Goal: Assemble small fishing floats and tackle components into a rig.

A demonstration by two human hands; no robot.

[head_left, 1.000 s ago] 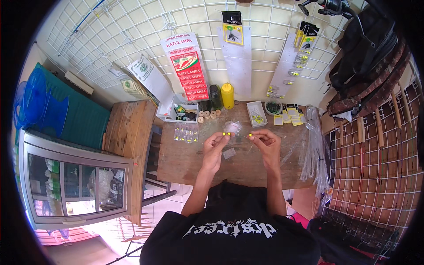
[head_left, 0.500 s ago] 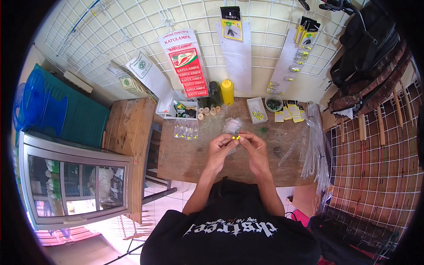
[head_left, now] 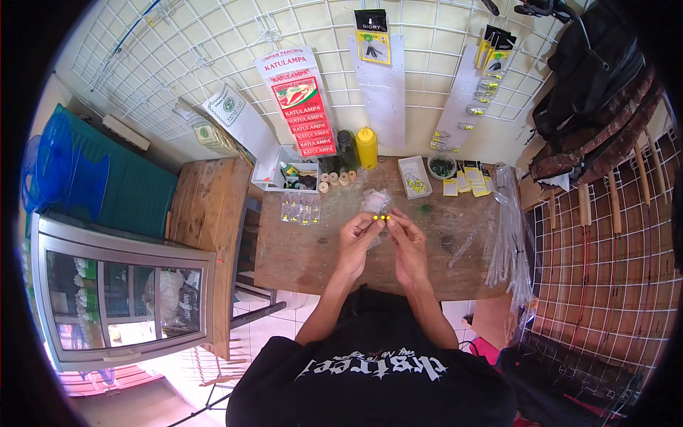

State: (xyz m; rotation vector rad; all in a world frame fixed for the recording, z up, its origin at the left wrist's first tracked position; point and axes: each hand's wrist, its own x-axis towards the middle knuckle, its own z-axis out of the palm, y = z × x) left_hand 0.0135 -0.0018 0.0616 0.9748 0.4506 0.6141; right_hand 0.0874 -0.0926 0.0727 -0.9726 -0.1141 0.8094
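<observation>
Over the front middle of the wooden table (head_left: 320,260), my left hand (head_left: 356,240) and my right hand (head_left: 408,240) meet fingertip to fingertip. Both are closed in a pinch on small bright yellow beads (head_left: 383,218), which show in a short row between the thumbs and forefingers. Whatever joins the beads is too small to make out. Just beyond my fingers lies a crumpled clear plastic bag (head_left: 375,201), partly hidden by the hands.
Small clear packets with yellow pieces (head_left: 300,210) lie at left, near a white divided box (head_left: 265,176), wooden spools (head_left: 324,188) and a yellow squeeze bottle (head_left: 366,149). At right are a white tray (head_left: 408,171), a round tub (head_left: 442,166), yellow cards (head_left: 472,178) and clear plastic sleeves (head_left: 505,235).
My right hand has shifted slightly and its fingers have re-angled. The yellow beads now show as a wider, level row between the fingertips; both hands keep their pinch.
</observation>
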